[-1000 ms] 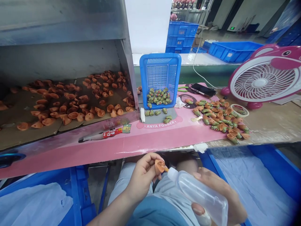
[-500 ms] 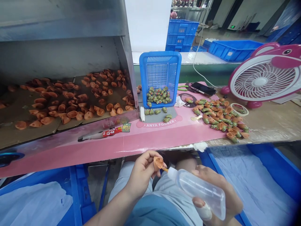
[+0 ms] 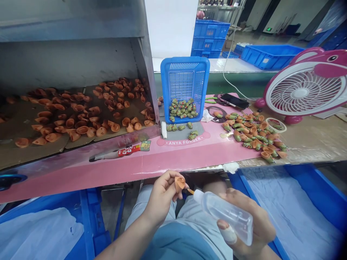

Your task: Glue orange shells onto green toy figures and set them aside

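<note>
Between the fingertips of my left hand (image 3: pixel 164 196) is a small orange hollow cone-shaped piece (image 3: pixel 179 183), its opening turned up. My right hand (image 3: pixel 249 216) is wrapped round a clear squeeze bottle (image 3: pixel 226 213) with a white cap and a thin orange-brown tip (image 3: pixel 191 191). The tip points at the orange piece, close beside its rim and my left fingers; whether it touches cannot be made out. White wrapping covers part of my right thumb. Both hands are over my lap, in front of the table edge.
Many orange pieces (image 3: pixel 81 128) lie inside a metal booth at left. A blue basket (image 3: pixel 162 90) holds small green pieces (image 3: pixel 183 108). Joined green-and-orange pieces (image 3: pixel 255 133) are heaped at right near a pink fan (image 3: pixel 300 92). Blue crates (image 3: pixel 306 177) flank my legs.
The orange piece has tilted and shifted slightly left in my left hand. The bottle has moved a little left, and its tip has come away from the piece's opening.
</note>
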`<state>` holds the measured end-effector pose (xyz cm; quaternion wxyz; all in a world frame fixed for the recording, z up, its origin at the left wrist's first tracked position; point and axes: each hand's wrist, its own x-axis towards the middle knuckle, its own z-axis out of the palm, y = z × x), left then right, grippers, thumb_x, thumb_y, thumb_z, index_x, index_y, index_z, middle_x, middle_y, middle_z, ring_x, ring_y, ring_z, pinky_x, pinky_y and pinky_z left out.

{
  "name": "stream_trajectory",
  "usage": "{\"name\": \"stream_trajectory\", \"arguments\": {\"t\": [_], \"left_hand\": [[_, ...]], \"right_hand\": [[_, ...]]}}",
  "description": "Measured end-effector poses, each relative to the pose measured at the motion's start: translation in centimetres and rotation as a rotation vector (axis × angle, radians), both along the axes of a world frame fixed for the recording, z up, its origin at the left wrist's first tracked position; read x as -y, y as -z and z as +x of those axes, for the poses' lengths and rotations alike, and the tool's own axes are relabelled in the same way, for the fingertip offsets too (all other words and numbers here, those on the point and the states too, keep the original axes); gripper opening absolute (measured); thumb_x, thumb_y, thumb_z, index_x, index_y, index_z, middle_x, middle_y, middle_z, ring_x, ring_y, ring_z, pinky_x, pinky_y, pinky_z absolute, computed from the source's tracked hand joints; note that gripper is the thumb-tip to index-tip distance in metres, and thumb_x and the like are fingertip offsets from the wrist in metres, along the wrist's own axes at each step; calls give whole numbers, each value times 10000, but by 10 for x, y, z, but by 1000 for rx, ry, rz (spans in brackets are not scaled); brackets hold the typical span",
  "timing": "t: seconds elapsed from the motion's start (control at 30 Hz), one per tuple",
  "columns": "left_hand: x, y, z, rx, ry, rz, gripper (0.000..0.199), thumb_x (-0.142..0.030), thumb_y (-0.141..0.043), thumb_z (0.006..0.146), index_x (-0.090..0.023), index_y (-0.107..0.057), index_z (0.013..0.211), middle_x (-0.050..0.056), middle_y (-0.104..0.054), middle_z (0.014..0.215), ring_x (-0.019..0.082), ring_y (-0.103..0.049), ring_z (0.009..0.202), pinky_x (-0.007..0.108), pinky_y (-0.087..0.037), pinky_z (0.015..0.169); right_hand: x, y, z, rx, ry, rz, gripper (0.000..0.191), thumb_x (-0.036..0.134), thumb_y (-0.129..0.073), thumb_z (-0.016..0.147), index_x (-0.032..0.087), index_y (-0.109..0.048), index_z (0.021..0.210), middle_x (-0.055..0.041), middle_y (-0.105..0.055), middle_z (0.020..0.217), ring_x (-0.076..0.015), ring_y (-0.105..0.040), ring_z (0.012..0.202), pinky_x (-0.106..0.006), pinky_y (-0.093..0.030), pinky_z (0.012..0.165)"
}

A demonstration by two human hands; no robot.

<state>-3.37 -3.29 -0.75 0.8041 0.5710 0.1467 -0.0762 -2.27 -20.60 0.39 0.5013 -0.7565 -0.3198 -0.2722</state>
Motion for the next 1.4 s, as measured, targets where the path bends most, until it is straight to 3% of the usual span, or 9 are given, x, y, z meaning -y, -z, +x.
{"name": "stream_trajectory", "arguments": {"t": [0.47, 1.03, 1.4], "left_hand": [[0, 2, -1, -19, 20, 36, 55, -206, -507, 756, -159, -492, 779, 10, -607, 674, 52, -439, 461, 173, -269, 425], [3, 0, 0, -22, 54, 40, 21, -163, -511, 718, -155, -514, 737, -43, -508, 523, 67, -439, 443, 173, -271, 414], [0, 2, -2, 3, 45, 30, 67, -224, -530, 741, -159, -522, 758, -23, -551, 604, 59, -447, 453, 177, -275, 423]], "right_hand": [[0, 6, 4, 156, 39, 8, 413, 190, -594, 637, 70, -535, 1028, -64, -561, 695, -197, -519, 624, -297, -408, 445], [-7, 0, 3, 125, 33, 13, 360, 208, -587, 656, 85, -532, 990, -39, -519, 621, -176, -496, 577, -281, -383, 419], [-7, -2, 1, 81, -13, 12, 342, 182, -583, 645, 88, -529, 970, -42, -524, 632, -196, -528, 627, -291, -403, 442]]}}
